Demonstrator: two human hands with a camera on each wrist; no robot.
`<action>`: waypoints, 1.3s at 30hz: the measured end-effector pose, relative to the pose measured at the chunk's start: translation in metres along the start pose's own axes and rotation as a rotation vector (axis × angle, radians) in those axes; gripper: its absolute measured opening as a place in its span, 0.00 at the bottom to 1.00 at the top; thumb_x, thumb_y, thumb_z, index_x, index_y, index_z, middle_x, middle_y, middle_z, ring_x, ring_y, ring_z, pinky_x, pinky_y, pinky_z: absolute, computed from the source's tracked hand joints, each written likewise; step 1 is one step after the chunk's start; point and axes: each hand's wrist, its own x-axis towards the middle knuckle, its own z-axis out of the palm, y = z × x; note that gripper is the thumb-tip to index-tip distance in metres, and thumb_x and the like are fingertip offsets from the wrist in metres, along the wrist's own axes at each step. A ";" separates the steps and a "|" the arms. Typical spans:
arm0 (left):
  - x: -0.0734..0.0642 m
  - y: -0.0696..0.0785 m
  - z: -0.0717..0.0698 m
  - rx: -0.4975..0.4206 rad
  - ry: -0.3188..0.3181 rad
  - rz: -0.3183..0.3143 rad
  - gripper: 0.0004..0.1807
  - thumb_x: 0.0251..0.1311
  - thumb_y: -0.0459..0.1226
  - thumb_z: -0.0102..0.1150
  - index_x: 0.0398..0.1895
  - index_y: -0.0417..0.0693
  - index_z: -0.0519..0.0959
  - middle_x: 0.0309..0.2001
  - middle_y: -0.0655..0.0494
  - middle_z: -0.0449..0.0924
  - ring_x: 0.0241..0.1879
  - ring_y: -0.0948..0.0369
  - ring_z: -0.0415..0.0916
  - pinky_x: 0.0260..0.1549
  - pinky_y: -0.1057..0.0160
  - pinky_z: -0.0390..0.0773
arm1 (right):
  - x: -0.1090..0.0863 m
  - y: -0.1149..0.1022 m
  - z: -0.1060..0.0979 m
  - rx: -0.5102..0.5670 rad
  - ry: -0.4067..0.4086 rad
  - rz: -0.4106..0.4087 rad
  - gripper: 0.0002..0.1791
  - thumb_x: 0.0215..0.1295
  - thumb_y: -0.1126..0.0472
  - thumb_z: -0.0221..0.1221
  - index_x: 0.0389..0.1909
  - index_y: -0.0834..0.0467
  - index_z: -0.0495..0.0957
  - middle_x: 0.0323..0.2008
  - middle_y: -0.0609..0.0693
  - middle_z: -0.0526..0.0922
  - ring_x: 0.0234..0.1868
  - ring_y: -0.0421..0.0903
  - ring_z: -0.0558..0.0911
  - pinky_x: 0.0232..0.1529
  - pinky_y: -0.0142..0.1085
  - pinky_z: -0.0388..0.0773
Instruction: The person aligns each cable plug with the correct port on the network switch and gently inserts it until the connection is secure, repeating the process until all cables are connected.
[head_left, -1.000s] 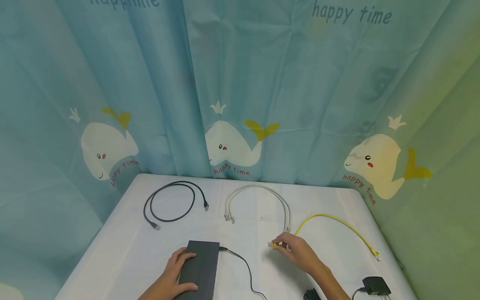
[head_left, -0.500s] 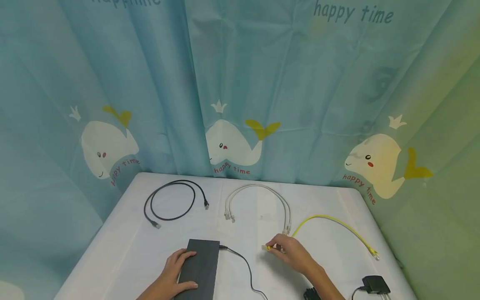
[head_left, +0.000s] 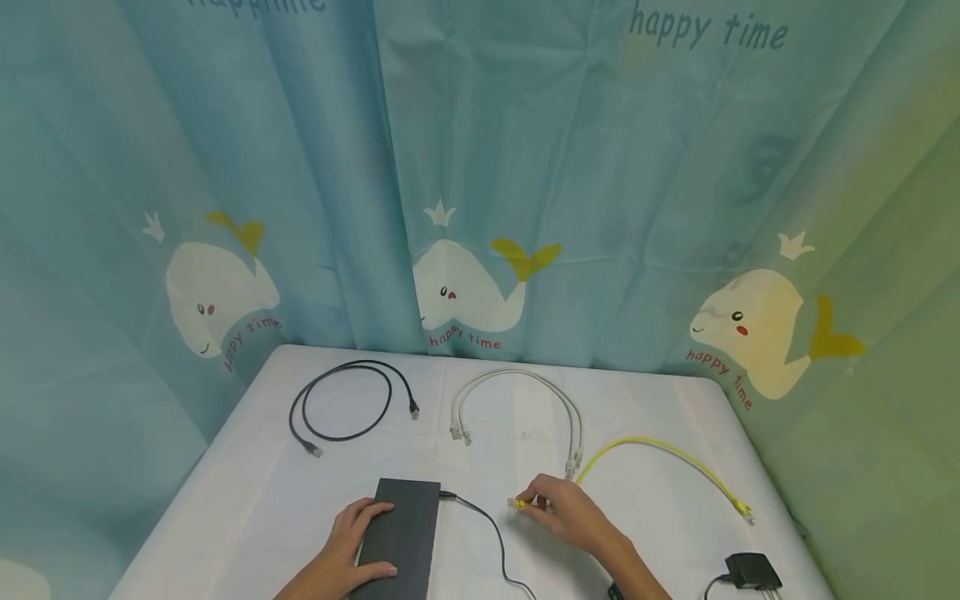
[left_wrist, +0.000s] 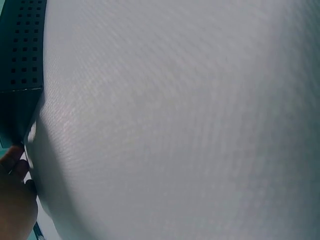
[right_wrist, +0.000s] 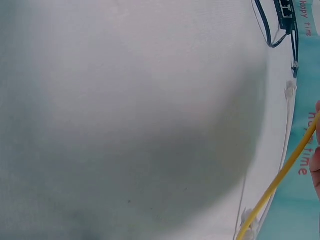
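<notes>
A flat dark grey network switch (head_left: 401, 533) lies at the table's near edge. My left hand (head_left: 345, 546) grips it from the left, thumb and a finger over its top; in the left wrist view its vented side (left_wrist: 25, 50) and my fingers (left_wrist: 15, 162) show at the edge. My right hand (head_left: 566, 512) pinches a yellow Ethernet cable (head_left: 675, 447) just behind one plug (head_left: 516, 503). That plug points left toward the switch, a short gap away. The cable arcs right to its other plug on the table. Ports (right_wrist: 286, 11) show in the right wrist view.
Farther back lie a coiled black Ethernet cable (head_left: 388, 408) and pale grey Ethernet cables (head_left: 577, 417). A thin black power cord (head_left: 491, 525) runs from the switch toward the near edge. A black power adapter (head_left: 753, 571) sits at the right front. Curtains hang behind the table.
My right hand has moved left and slightly nearer with the yellow plug, closer to the switch, drawing the cable along. The left hand has stayed on the switch.
</notes>
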 end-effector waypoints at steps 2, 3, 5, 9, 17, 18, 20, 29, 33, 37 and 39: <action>0.000 0.000 0.000 0.001 0.004 0.005 0.42 0.49 0.52 0.69 0.66 0.50 0.62 0.62 0.34 0.50 0.60 0.35 0.49 0.47 0.31 0.60 | 0.001 -0.002 0.000 -0.003 -0.011 0.006 0.03 0.59 0.58 0.65 0.35 0.49 0.82 0.30 0.33 0.78 0.29 0.29 0.74 0.28 0.26 0.73; 0.000 0.000 0.000 -0.001 0.004 0.006 0.42 0.49 0.52 0.69 0.66 0.50 0.62 0.62 0.34 0.51 0.60 0.35 0.49 0.47 0.30 0.60 | 0.002 -0.003 0.000 -0.006 -0.013 0.005 0.04 0.59 0.58 0.65 0.35 0.49 0.82 0.30 0.33 0.78 0.29 0.29 0.74 0.28 0.26 0.73; 0.000 0.000 0.001 0.001 0.008 0.008 0.43 0.49 0.52 0.69 0.66 0.49 0.62 0.62 0.34 0.51 0.60 0.35 0.49 0.47 0.31 0.60 | 0.003 -0.004 0.001 -0.006 -0.015 0.000 0.03 0.59 0.58 0.65 0.34 0.49 0.82 0.30 0.33 0.78 0.28 0.29 0.74 0.28 0.26 0.73; 0.000 -0.002 0.001 0.003 0.018 0.015 0.43 0.48 0.52 0.70 0.66 0.49 0.62 0.62 0.34 0.52 0.60 0.35 0.50 0.47 0.31 0.61 | 0.004 -0.006 0.006 -0.007 -0.018 -0.017 0.03 0.59 0.57 0.65 0.34 0.49 0.81 0.30 0.32 0.77 0.28 0.28 0.73 0.28 0.26 0.72; 0.001 -0.003 0.002 0.013 0.019 0.009 0.43 0.48 0.52 0.70 0.66 0.50 0.62 0.62 0.34 0.51 0.59 0.35 0.49 0.47 0.31 0.61 | 0.007 -0.014 0.015 0.021 -0.075 0.016 0.03 0.60 0.56 0.64 0.34 0.49 0.81 0.30 0.31 0.76 0.28 0.28 0.72 0.28 0.26 0.72; 0.001 -0.003 0.002 0.013 0.020 0.011 0.43 0.49 0.52 0.70 0.66 0.50 0.62 0.62 0.34 0.51 0.59 0.35 0.49 0.47 0.31 0.61 | 0.007 -0.015 0.017 0.024 -0.087 0.028 0.03 0.60 0.56 0.64 0.34 0.48 0.81 0.29 0.30 0.76 0.27 0.29 0.72 0.28 0.26 0.72; 0.001 -0.003 0.002 0.016 0.022 0.018 0.42 0.49 0.51 0.70 0.66 0.49 0.62 0.62 0.33 0.51 0.59 0.35 0.49 0.47 0.31 0.61 | 0.008 -0.017 0.019 0.028 -0.106 0.051 0.03 0.60 0.55 0.64 0.34 0.48 0.82 0.29 0.30 0.75 0.27 0.29 0.72 0.28 0.25 0.72; 0.001 -0.005 0.004 0.011 0.021 0.003 0.44 0.48 0.53 0.69 0.66 0.48 0.62 0.62 0.34 0.51 0.60 0.35 0.49 0.48 0.32 0.61 | 0.011 -0.023 0.026 0.044 -0.121 0.071 0.04 0.59 0.55 0.64 0.35 0.48 0.82 0.29 0.30 0.75 0.27 0.29 0.71 0.28 0.25 0.71; 0.001 -0.003 0.003 0.008 0.019 0.003 0.43 0.49 0.51 0.69 0.66 0.48 0.62 0.62 0.33 0.51 0.60 0.35 0.49 0.47 0.31 0.60 | 0.013 -0.025 0.028 0.082 -0.136 0.078 0.04 0.60 0.56 0.64 0.35 0.49 0.82 0.29 0.31 0.74 0.28 0.29 0.72 0.29 0.25 0.72; 0.000 -0.002 0.002 0.004 0.020 0.005 0.43 0.49 0.51 0.70 0.66 0.49 0.62 0.63 0.33 0.50 0.60 0.34 0.48 0.48 0.30 0.59 | 0.014 -0.028 0.030 0.095 -0.144 0.065 0.04 0.60 0.57 0.64 0.34 0.50 0.82 0.29 0.31 0.75 0.28 0.29 0.72 0.30 0.25 0.73; 0.000 -0.002 0.002 0.002 0.020 0.002 0.43 0.48 0.51 0.70 0.66 0.49 0.62 0.63 0.33 0.50 0.60 0.34 0.47 0.48 0.30 0.59 | 0.014 -0.029 0.031 0.103 -0.147 0.059 0.03 0.59 0.58 0.64 0.34 0.50 0.82 0.29 0.31 0.75 0.28 0.29 0.72 0.30 0.25 0.73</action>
